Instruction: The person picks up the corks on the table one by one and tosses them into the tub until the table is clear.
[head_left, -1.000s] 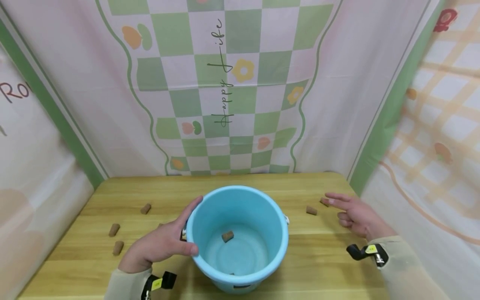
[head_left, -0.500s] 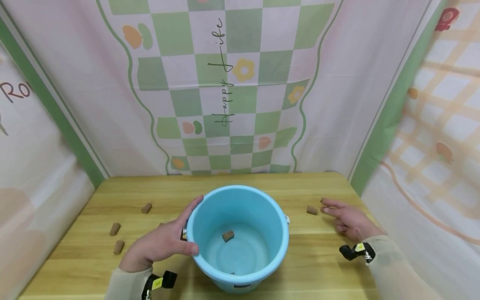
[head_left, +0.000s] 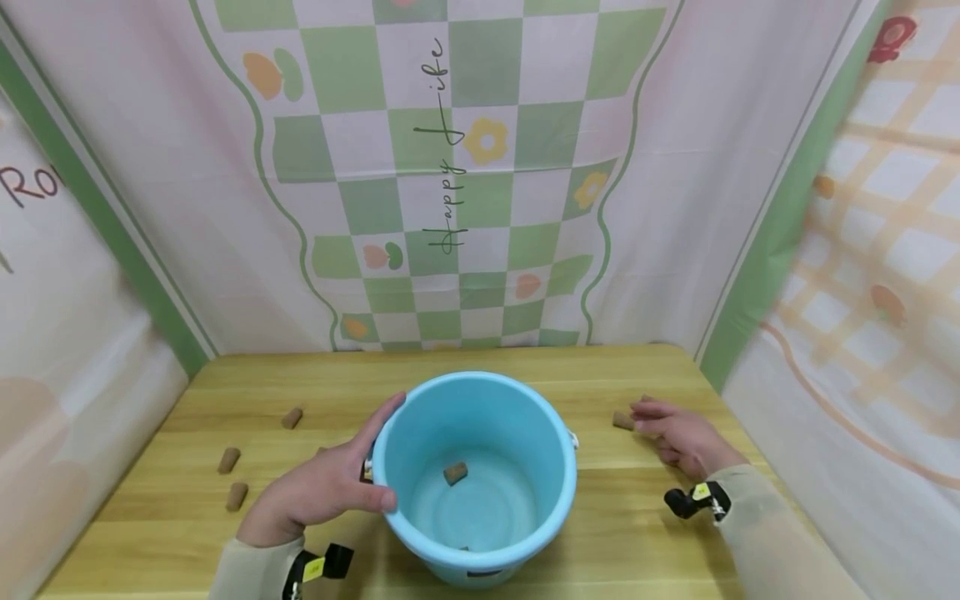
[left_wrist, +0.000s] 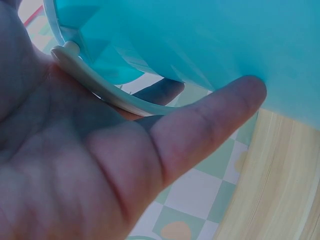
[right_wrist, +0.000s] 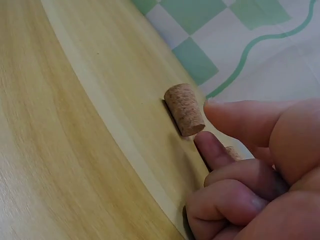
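A light blue bucket (head_left: 551,492) stands on the table. My left hand (head_left: 333,483) holds its left side, with the thumb at the rim; the left wrist view shows a finger against the outer wall and the pale handle (left_wrist: 95,80) near the palm. To the right, my right hand (head_left: 686,437) reaches over the table with fingertips beside a cork (right_wrist: 185,109). Thumb and index finger stand apart, with no grip on this cork visible. Another cork (right_wrist: 232,151) shows partly behind those fingers. Inside the bucket lies a cork (head_left: 455,473); a sliver of another shows near its front wall.
Several loose corks lie left of the bucket, among them a cork (head_left: 292,417) farther back and a cork (head_left: 236,497) nearer. The wooden table (head_left: 600,533) ends against a checked cloth backdrop (head_left: 480,225), with cloth walls on both sides.
My right hand has moved left, from beside the farther right cork to the nearer one, and now mostly covers the farther cork. The left hand and bucket have not moved.
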